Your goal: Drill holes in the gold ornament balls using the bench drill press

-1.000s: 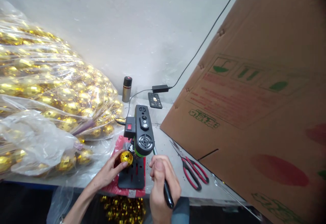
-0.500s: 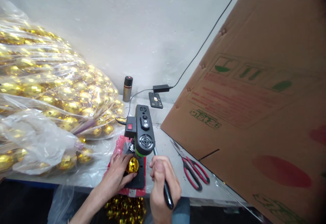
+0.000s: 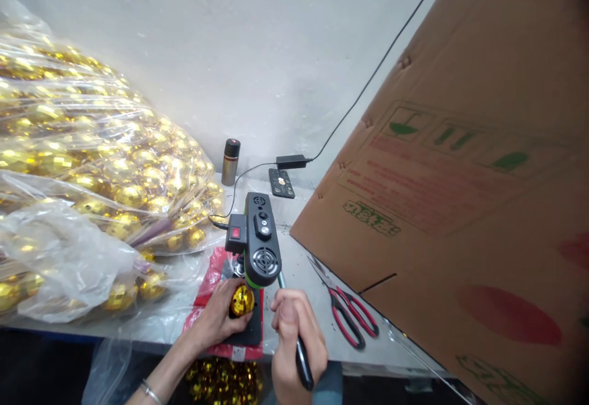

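Between the thumb and fingers of my left hand (image 3: 224, 316) is a shiny gold faceted ball (image 3: 242, 300), held over the black base (image 3: 252, 331) of a small bench press. My right hand (image 3: 298, 334) is wrapped round the press's lever, whose black grip (image 3: 304, 362) sticks out below the fist. The black press head (image 3: 263, 239) stands just above and behind the ball, with a red switch (image 3: 236, 232) on its side. Under the base lies a red plastic sheet (image 3: 216, 279). The spot where the tool meets the ball is hidden by the head.
A clear bag of gold balls (image 3: 105, 165) fills the left side. To the right lie red-handled scissors (image 3: 347, 313), beside a large cardboard box (image 3: 437, 178). A bottle (image 3: 230, 162), a phone (image 3: 281, 183) and a power adapter (image 3: 291, 161) sit at the back. More gold balls (image 3: 223, 380) show below the table edge.
My left hand has shifted slightly, and more of the ball now shows, a little lower and to the right. My right hand stays on the lever, nearly unmoved.
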Tool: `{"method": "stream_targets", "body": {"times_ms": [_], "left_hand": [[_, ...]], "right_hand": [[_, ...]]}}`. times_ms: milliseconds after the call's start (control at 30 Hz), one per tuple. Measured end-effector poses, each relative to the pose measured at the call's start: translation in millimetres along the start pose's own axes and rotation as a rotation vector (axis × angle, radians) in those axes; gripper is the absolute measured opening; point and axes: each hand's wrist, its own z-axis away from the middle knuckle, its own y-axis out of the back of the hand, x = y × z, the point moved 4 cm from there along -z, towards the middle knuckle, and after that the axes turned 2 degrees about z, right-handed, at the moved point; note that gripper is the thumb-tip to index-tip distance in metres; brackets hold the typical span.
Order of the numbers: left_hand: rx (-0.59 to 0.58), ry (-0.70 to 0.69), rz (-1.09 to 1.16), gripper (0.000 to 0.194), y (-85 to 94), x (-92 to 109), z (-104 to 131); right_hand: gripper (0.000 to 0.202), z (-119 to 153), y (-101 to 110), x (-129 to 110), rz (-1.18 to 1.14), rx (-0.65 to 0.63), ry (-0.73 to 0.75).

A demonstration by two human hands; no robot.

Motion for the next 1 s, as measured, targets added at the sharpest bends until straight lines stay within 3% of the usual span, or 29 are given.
{"method": "stream_targets", "body": {"times_ms": [100,333,533,800,1000], "left_hand": [[0.004,0.006,0.02,0.044,-0.7,-1.1,1.4],[0.008,0.014,0.07,0.052,-4.4,-2.6,0.8],[0.001,0.011,0.049,0.046,-5.0,-3.8,1.4],[0.014,0.031,0.021,0.052,-5.7,-1.1,-0.1],[0.024,0.036,0.014,0.048,-5.3,0.0,0.0]], "right_hand": [[0.034,13.1,-0.1,12.7,-0.005,0.013,-0.032],[0.035,31.6,-4.5,37.4,0.026,0.089,0.123],[0.038,36.2,-9.0,38.9,0.075,0.16,0.122],[0.036,34.9,-12.9,40.1,-0.001,0.203,0.146],[0.036,39.7,-11.7,45.8,-0.013,0.156,0.086]]}}
